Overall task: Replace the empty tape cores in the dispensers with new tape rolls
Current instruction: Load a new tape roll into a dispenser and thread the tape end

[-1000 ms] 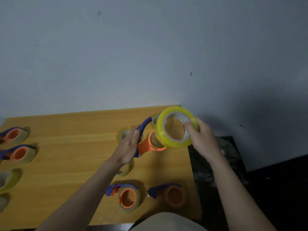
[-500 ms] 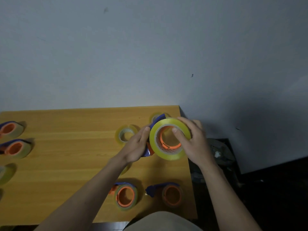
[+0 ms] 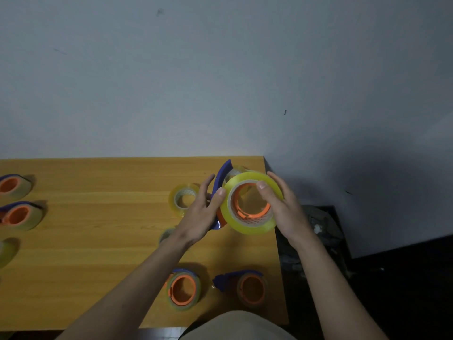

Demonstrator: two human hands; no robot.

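Note:
Above the right end of the wooden table (image 3: 98,241), my left hand (image 3: 199,214) grips a blue and orange tape dispenser (image 3: 221,179) by its blue handle. A yellowish new tape roll (image 3: 247,225) sits around the dispenser's orange hub. My right hand (image 3: 282,207) holds that roll, thumb on its front rim and fingers behind it. A loose tape roll (image 3: 184,198) lies on the table just left of my left hand. Another small roll (image 3: 166,235) peeks out under my left wrist.
Two dispensers with tape (image 3: 183,289) (image 3: 247,287) lie near the table's front edge. Two more dispensers (image 3: 12,186) (image 3: 19,215) and a roll (image 3: 6,251) lie at the left edge. The table's right edge drops to a dark floor with clutter (image 3: 318,227). A wall stands behind.
The right hand brought the yellowish roll down from beside the dispenser and onto its orange hub. The left hand kept hold of the blue handle. The camera tilted slightly.

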